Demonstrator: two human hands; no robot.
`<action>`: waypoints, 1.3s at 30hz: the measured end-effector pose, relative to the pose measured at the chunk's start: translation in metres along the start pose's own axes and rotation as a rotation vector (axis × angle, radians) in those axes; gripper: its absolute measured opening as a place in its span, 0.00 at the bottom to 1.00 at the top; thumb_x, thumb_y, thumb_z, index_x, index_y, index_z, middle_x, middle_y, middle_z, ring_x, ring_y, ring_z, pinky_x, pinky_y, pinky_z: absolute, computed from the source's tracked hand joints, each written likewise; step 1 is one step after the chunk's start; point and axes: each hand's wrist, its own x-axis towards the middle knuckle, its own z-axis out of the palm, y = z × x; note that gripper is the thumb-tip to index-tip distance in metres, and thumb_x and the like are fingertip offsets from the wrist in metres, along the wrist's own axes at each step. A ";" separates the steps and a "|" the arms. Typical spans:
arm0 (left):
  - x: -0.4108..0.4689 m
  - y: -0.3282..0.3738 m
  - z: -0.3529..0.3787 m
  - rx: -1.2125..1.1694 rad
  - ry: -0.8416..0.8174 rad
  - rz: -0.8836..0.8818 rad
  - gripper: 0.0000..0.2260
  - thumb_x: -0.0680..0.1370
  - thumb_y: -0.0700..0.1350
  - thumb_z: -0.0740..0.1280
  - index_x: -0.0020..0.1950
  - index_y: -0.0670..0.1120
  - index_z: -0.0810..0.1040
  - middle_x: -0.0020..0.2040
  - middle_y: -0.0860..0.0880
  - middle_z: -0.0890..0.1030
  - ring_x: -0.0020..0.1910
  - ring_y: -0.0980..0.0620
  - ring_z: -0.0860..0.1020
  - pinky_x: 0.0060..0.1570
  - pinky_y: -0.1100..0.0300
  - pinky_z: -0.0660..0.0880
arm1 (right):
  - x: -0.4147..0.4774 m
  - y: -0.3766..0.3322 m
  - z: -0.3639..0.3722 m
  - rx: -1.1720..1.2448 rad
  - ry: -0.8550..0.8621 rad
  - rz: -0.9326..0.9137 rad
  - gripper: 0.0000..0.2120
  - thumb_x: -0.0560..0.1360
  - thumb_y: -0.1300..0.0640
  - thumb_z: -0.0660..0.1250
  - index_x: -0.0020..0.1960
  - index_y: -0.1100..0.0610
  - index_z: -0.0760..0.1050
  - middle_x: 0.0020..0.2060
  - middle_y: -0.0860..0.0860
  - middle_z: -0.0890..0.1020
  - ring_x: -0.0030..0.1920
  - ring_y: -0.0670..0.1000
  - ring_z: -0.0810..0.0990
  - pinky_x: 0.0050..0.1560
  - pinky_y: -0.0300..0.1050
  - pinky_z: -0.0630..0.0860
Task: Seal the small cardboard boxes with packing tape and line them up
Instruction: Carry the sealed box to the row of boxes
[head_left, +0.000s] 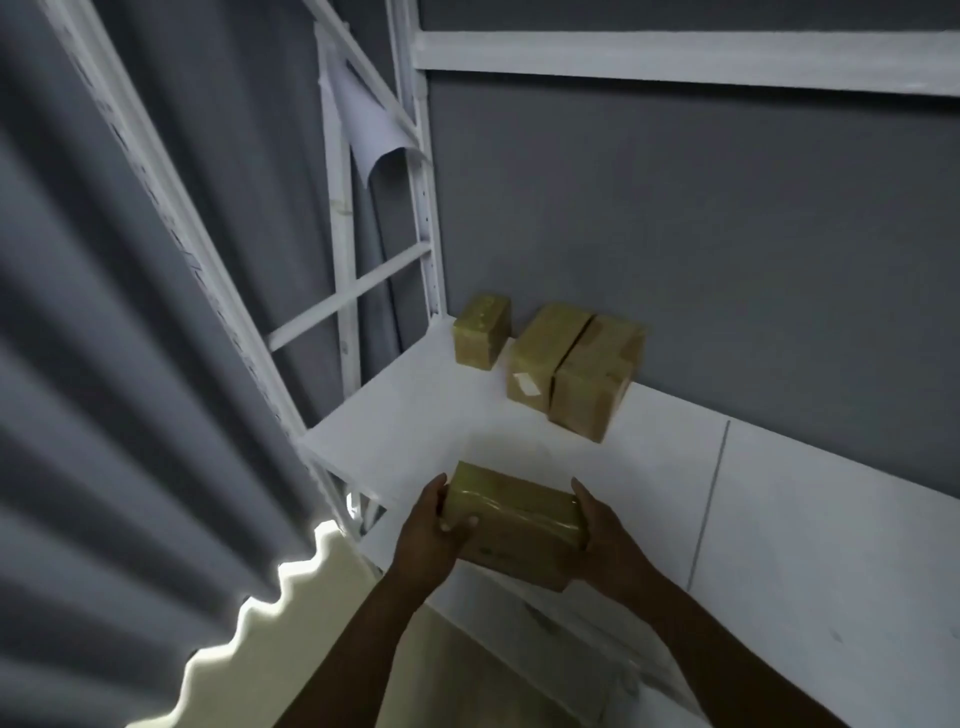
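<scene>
A taped cardboard box hangs over the front edge of the white shelf. My left hand grips its left end, thumb on the front face. My right hand grips its right end. Three taped boxes stand at the back of the shelf against the wall: a small one at the left, then two that touch each other, a middle box bearing a white label and a right box.
White metal shelving posts rise at the left, with a curled sheet of paper hanging on them. A grey curtain fills the left side. An upper shelf beam crosses above. A grey wall backs the shelf.
</scene>
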 end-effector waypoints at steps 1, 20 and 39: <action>0.010 -0.009 -0.017 0.003 0.007 0.001 0.28 0.75 0.43 0.71 0.71 0.48 0.62 0.60 0.52 0.73 0.57 0.52 0.74 0.51 0.66 0.73 | 0.009 -0.007 0.016 -0.066 0.011 -0.044 0.44 0.71 0.55 0.73 0.76 0.52 0.48 0.67 0.51 0.67 0.66 0.50 0.68 0.60 0.31 0.66; 0.177 -0.086 -0.132 0.207 -0.356 0.148 0.23 0.81 0.48 0.60 0.75 0.53 0.57 0.68 0.47 0.72 0.65 0.53 0.71 0.53 0.78 0.64 | 0.174 -0.106 0.169 -0.107 0.328 0.243 0.46 0.59 0.39 0.77 0.68 0.57 0.61 0.58 0.57 0.72 0.49 0.52 0.76 0.43 0.43 0.79; 0.345 -0.081 -0.168 0.685 -0.378 0.324 0.48 0.64 0.64 0.74 0.75 0.42 0.59 0.70 0.41 0.66 0.60 0.46 0.77 0.53 0.59 0.76 | 0.310 -0.146 0.154 -0.195 0.407 0.331 0.21 0.73 0.42 0.67 0.61 0.51 0.75 0.53 0.50 0.80 0.51 0.48 0.78 0.51 0.40 0.73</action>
